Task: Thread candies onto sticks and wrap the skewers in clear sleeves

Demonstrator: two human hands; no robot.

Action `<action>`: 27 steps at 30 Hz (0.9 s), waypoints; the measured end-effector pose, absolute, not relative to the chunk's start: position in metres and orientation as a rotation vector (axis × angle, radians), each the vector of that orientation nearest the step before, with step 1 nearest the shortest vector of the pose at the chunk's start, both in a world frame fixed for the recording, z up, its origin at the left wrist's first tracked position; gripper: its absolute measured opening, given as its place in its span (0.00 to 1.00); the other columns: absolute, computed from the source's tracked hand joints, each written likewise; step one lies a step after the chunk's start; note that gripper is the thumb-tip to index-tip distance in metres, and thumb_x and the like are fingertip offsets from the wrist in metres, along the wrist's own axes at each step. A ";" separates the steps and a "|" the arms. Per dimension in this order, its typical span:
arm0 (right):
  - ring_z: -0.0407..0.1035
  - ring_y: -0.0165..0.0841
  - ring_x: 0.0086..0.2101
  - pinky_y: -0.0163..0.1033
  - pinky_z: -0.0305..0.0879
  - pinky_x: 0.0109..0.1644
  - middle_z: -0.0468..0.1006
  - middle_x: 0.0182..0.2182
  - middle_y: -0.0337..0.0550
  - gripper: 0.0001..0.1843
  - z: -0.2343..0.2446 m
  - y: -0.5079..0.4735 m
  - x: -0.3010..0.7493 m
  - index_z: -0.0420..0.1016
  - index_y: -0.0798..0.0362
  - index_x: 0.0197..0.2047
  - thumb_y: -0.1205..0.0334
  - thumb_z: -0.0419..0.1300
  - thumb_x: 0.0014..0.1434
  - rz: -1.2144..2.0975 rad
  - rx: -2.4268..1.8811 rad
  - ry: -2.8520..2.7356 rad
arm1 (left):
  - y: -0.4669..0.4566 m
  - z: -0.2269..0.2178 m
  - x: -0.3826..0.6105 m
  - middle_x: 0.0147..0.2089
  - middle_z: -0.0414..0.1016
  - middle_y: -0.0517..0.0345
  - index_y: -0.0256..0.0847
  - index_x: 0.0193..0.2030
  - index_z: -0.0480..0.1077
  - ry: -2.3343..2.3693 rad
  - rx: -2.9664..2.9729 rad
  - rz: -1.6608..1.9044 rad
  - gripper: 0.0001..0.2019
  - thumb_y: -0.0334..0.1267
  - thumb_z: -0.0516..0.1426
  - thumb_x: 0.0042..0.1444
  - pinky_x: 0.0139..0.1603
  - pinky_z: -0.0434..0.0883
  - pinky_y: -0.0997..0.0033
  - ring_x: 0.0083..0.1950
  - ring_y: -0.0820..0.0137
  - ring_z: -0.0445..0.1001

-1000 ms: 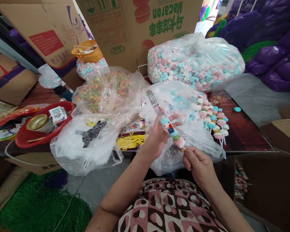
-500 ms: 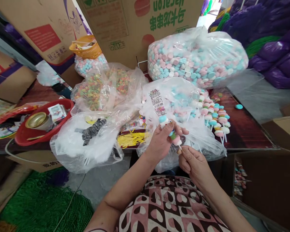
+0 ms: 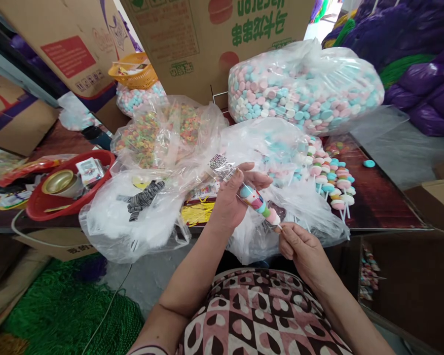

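Note:
A marshmallow skewer [image 3: 261, 204] in white, blue, green and pink slants down to the right between my hands, inside a clear printed wrapper [image 3: 222, 166]. My left hand [image 3: 235, 195] pinches the upper part of the wrapper between thumb and fingers, the other fingers stretched out. Lower down, my right hand [image 3: 299, 245] grips the skewer's white stick at its bottom end. Behind my hands lies a thin plastic bag [image 3: 240, 135] of pastel candies. Several finished-looking marshmallow skewers [image 3: 335, 180] lie piled to the right of that bag.
A big bag of pastel marshmallows [image 3: 303, 91] stands at the back against a cardboard box [image 3: 192, 44]. Left are a bag of colourful gummy rings [image 3: 151, 133], a red basin [image 3: 39, 209] and a bag with a striped cloth [image 3: 146, 199]. Yellow twist ties [image 3: 198, 213] lie near the table's front edge.
My left hand has slid up from the marshmallows to the wrapper's upper part, and the wrapper now stretches over the skewer. My right hand stays on the stick, slightly lower and farther right.

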State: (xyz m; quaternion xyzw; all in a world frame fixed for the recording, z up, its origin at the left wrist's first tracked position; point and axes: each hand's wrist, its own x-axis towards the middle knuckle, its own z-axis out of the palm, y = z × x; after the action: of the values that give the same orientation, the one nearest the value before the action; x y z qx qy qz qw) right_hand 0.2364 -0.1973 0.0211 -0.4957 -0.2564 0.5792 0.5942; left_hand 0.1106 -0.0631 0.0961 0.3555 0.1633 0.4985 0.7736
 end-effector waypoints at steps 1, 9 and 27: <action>0.49 0.24 0.18 0.33 0.46 0.22 0.57 0.16 0.28 0.20 0.020 -0.197 0.236 0.74 0.53 0.37 0.44 0.68 0.54 1.320 -1.153 -0.585 | -0.066 0.095 0.113 0.34 0.81 0.59 0.44 0.43 0.74 0.381 0.764 1.111 0.16 0.51 0.64 0.55 0.52 0.75 0.58 0.40 0.65 0.82; 0.50 0.24 0.18 0.34 0.43 0.22 0.57 0.15 0.30 0.19 0.014 -0.202 0.234 0.74 0.53 0.34 0.44 0.63 0.60 1.089 -1.342 -0.701 | -0.082 0.089 0.121 0.28 0.76 0.63 0.45 0.38 0.73 0.444 0.786 1.164 0.14 0.52 0.65 0.53 0.46 0.75 0.62 0.34 0.69 0.79; 0.58 0.28 0.21 0.35 0.53 0.25 0.65 0.19 0.34 0.15 0.020 -0.203 0.236 0.78 0.51 0.37 0.48 0.68 0.56 1.077 -1.348 -0.770 | -0.080 0.083 0.125 0.25 0.67 0.66 0.44 0.36 0.73 0.426 0.676 1.077 0.09 0.45 0.66 0.54 0.43 0.73 0.65 0.27 0.75 0.70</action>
State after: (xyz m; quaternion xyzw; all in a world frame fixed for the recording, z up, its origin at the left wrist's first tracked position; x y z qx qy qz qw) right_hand 0.2361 -0.2028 0.0204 -0.5781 -0.3301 0.4619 0.5860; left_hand 0.1249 -0.0801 0.0827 0.3132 0.1974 0.4992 0.7834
